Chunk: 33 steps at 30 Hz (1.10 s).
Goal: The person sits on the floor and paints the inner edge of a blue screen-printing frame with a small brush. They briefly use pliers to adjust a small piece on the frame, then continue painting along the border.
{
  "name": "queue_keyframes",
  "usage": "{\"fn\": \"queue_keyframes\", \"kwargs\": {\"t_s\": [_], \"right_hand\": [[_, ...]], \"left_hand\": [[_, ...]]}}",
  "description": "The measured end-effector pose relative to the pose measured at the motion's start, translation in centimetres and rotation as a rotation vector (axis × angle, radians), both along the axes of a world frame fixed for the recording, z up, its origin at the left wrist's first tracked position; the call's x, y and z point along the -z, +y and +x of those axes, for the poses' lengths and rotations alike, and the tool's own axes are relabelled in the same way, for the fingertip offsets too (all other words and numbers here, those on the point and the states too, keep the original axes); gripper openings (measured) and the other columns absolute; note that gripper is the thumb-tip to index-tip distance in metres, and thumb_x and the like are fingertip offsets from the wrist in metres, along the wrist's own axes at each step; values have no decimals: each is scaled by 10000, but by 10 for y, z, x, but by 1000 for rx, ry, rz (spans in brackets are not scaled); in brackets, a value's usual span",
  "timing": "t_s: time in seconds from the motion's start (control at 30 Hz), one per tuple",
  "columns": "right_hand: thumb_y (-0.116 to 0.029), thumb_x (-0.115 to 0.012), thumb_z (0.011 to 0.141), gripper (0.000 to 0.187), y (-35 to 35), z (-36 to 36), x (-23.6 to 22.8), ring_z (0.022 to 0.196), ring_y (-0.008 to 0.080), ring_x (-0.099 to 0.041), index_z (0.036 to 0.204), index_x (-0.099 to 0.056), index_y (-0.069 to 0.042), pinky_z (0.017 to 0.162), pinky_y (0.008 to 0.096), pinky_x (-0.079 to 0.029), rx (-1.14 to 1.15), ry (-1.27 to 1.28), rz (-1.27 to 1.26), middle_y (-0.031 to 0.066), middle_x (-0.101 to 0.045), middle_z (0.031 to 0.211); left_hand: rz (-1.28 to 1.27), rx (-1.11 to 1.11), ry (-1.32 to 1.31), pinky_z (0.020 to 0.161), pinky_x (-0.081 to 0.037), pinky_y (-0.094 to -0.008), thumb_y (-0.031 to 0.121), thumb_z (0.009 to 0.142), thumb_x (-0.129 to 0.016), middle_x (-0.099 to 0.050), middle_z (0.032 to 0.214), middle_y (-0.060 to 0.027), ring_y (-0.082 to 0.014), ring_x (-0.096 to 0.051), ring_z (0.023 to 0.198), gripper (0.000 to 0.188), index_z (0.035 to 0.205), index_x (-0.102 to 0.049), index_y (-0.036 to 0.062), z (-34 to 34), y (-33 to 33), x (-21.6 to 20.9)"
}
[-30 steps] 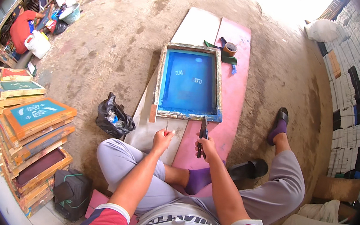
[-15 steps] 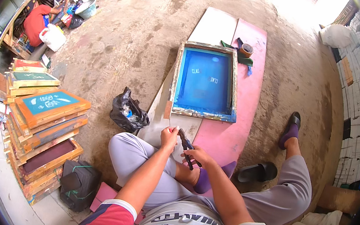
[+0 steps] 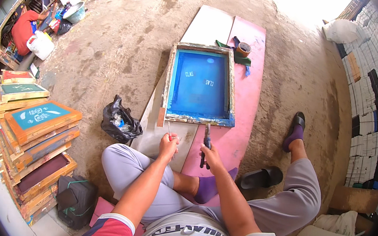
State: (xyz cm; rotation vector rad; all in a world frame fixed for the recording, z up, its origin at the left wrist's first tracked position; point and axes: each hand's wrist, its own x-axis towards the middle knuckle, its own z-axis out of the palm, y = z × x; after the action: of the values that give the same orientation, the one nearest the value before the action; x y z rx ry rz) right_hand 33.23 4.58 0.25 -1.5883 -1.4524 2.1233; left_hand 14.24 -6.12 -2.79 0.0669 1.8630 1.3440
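From my remote view, I see a stack of framed screens at far left, then an open black plastic bag on the floor. The left hand is curled, its fingers closed around a thin tool whose pale shaft points up toward the blue screen frame. That frame lies flat across the white and pink boards, just ahead of both hands. The right hand has its fingers wrapped around dark-handled pliers; their tip reaches the frame's near edge, and I cannot tell whether it touches. A tape roll sits beyond, right of the frame.
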Motion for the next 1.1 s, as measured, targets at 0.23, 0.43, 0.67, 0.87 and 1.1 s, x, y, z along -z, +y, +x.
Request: {"fn": "queue_keyframes", "kwargs": {"t_s": [0.23,0.43,0.67,0.87,1.1], "right_hand": [[-394,-643,1062,332,19,4,-14,837,153,-624,1177,-615,-84,716,347,-508,108,6,91,28,-614,942],[-370,-645,1060,315,22,-3,-22,825,154,-619,1158,-612,-72,713,347,-505,70,-29,78,29,-608,931],[-340,-646,1051,281,23,-12,-16,742,125,-575,1161,-605,-84,662,324,-487,46,-26,85,10,-562,873],[-325,-638,1044,361,25,-11,-6,739,161,-584,1267,-598,-45,684,366,-503,13,-104,212,32,-567,860],[-302,-648,1027,406,25,-16,-11,758,179,-600,1309,-586,-16,717,376,-520,-10,-154,197,59,-603,887]], "left_hand": [[36,109,-57,435,-481,-307,178,982,-688,-684,843,-72,-120,-567,487,229,1142,-647,20,4,4,-5],[44,137,-39,437,-477,-302,201,989,-702,-682,832,-66,-114,-568,490,213,1101,-659,24,5,5,-8],[68,136,-49,434,-449,-298,199,994,-703,-673,814,-56,-107,-557,486,215,1096,-665,14,6,7,-9],[68,145,-55,437,-453,-291,200,996,-708,-668,793,-37,-91,-551,494,200,1082,-671,23,7,8,-12],[48,148,-36,444,-460,-286,222,984,-725,-678,794,-36,-91,-564,512,216,1081,-681,35,7,8,-7]]}}
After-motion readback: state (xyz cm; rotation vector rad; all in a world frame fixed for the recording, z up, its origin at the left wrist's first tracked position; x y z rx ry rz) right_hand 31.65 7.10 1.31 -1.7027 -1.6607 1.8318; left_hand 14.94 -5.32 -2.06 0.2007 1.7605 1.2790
